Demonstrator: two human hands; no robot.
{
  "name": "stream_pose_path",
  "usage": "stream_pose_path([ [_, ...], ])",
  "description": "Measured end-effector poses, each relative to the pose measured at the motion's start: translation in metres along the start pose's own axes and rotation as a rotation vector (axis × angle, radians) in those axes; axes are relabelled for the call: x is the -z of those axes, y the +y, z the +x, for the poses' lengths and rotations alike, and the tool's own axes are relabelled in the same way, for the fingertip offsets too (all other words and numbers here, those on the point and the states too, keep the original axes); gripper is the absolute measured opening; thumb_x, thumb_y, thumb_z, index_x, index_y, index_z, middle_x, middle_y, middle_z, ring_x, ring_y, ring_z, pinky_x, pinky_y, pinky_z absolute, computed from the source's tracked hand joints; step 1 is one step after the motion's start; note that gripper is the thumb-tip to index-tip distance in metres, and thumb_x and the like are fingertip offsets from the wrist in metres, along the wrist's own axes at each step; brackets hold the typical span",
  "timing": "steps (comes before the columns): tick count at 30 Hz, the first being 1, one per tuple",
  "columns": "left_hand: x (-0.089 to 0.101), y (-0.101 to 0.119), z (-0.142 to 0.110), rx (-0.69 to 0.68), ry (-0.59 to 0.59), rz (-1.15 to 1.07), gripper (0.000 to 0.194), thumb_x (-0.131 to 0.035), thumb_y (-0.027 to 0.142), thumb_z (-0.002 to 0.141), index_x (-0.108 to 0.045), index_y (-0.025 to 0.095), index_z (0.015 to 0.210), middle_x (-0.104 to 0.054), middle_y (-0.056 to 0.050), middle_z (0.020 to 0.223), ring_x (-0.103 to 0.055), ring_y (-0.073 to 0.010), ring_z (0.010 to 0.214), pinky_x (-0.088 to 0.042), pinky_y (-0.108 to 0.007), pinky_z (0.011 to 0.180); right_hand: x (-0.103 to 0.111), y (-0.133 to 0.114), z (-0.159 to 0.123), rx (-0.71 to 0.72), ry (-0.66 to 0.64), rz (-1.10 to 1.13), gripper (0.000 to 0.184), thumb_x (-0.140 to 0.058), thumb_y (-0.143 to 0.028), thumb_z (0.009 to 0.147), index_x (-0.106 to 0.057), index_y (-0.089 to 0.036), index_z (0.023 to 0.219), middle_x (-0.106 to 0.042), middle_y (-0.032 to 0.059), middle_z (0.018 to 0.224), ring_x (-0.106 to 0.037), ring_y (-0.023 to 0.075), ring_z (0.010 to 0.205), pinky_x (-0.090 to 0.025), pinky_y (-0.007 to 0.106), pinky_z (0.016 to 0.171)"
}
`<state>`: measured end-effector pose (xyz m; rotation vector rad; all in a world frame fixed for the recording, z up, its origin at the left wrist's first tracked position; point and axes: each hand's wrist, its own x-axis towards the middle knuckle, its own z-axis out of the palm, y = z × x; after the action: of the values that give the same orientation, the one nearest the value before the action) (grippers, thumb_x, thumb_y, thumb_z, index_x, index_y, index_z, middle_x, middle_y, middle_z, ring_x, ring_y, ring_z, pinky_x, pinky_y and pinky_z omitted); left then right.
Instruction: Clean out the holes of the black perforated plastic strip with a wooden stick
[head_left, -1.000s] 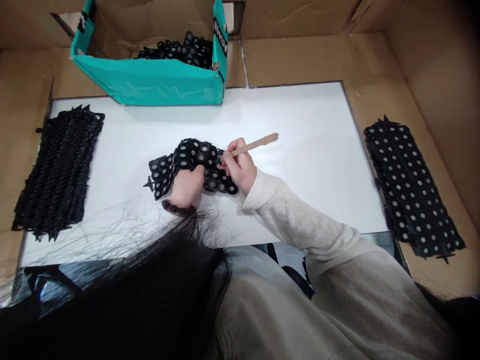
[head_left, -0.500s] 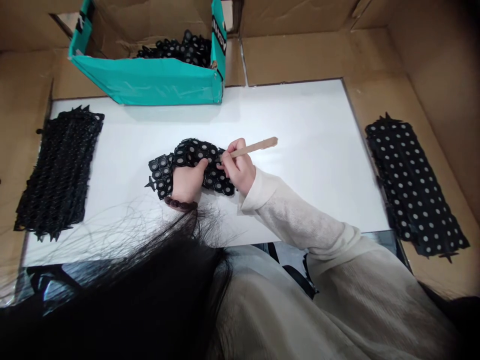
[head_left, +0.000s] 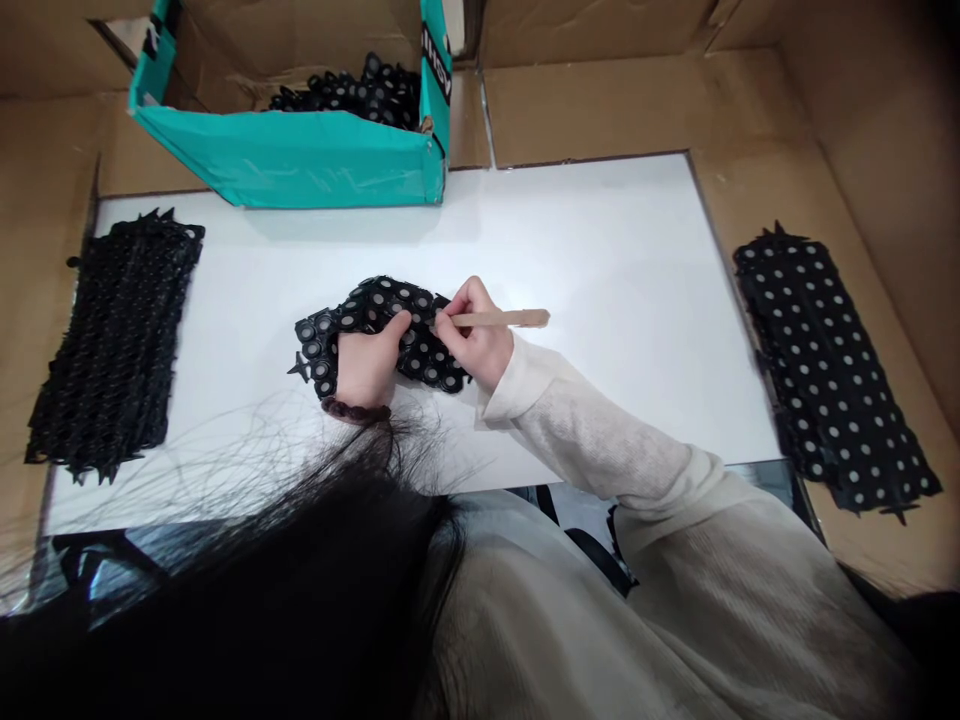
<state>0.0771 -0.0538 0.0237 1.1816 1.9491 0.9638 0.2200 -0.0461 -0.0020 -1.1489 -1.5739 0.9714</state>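
A black sheet of joined round pieces with grey centres (head_left: 430,362) lies bent on the white board. My left hand (head_left: 367,362) is closed on it, thumb on top, the other fingers hidden beneath. In a pinch, my right hand (head_left: 480,335) holds a flat wooden stick (head_left: 517,318). The stick's working end is by the sheet's upper right part, hidden at the fingertips; its free end points right. A small star-shaped black tip (head_left: 299,367) sticks out at the sheet's left end.
Behind stands a teal cardboard box (head_left: 300,160) holding loose black pieces (head_left: 367,92). A stack of black sheets (head_left: 116,345) is at the left, dotted black sheets (head_left: 836,370) at the right. Cardboard walls surround the white board (head_left: 615,260). Dark hair covers the lower left.
The wooden stick has swung so its free end is lower, now nearly level. My right hand has turned slightly with it. The left hand still holds the sheet, shifted slightly left.
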Motion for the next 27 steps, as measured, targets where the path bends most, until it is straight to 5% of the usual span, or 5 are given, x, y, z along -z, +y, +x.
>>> stream_pose_path([
  [4,0.001,0.004,-0.004,0.008,-0.003,-0.207,0.036,-0.065,0.036,0.071,-0.062,0.016,0.101,-0.063,-0.01,0.118,-0.058,-0.0215,0.112,-0.045,-0.029,0.102,0.001,-0.003,0.0,-0.012,0.008,-0.035,0.018,-0.049,-0.027,0.087,-0.032,-0.024,0.08,-0.044,-0.0049,0.066,-0.046,0.0103,0.056,-0.04,0.028,0.053],
  [9,0.002,0.008,-0.001,0.232,0.035,-0.39,0.033,-0.068,0.033,0.069,-0.059,0.015,0.095,-0.064,-0.011,0.115,-0.061,-0.0231,0.106,-0.05,-0.034,0.095,0.0,-0.001,0.0,-0.012,0.007,-0.062,0.019,-0.049,-0.033,0.087,-0.033,-0.023,0.081,-0.045,-0.0054,0.065,-0.045,0.0103,0.056,-0.038,0.028,0.054],
  [16,-0.002,0.006,0.003,0.274,0.051,-0.444,0.031,-0.069,0.027,0.065,-0.059,0.014,0.091,-0.065,-0.011,0.112,-0.062,-0.0241,0.103,-0.05,-0.039,0.095,-0.001,0.0,-0.001,-0.017,0.0,-0.049,0.02,-0.049,-0.035,0.087,-0.034,-0.023,0.08,-0.044,-0.0061,0.063,-0.042,0.0093,0.055,-0.036,0.027,0.054],
  [21,0.002,0.002,0.005,0.18,0.015,-0.306,0.035,-0.068,0.035,0.068,-0.06,0.013,0.094,-0.064,-0.012,0.113,-0.06,-0.0249,0.106,-0.048,-0.039,0.098,-0.001,-0.002,-0.002,-0.014,-0.004,-0.053,0.019,-0.05,-0.033,0.086,-0.034,-0.023,0.08,-0.044,-0.0059,0.063,-0.042,0.0092,0.055,-0.035,0.027,0.053],
  [27,0.016,0.003,0.003,-0.051,-0.096,0.152,0.041,-0.071,0.045,0.065,-0.064,0.014,0.092,-0.066,-0.013,0.107,-0.059,-0.0309,0.105,-0.043,-0.047,0.1,0.001,-0.009,-0.002,-0.051,-0.033,-0.05,0.017,-0.05,-0.027,0.084,-0.035,-0.023,0.078,-0.046,-0.0053,0.064,-0.043,0.0091,0.056,-0.035,0.027,0.053],
])
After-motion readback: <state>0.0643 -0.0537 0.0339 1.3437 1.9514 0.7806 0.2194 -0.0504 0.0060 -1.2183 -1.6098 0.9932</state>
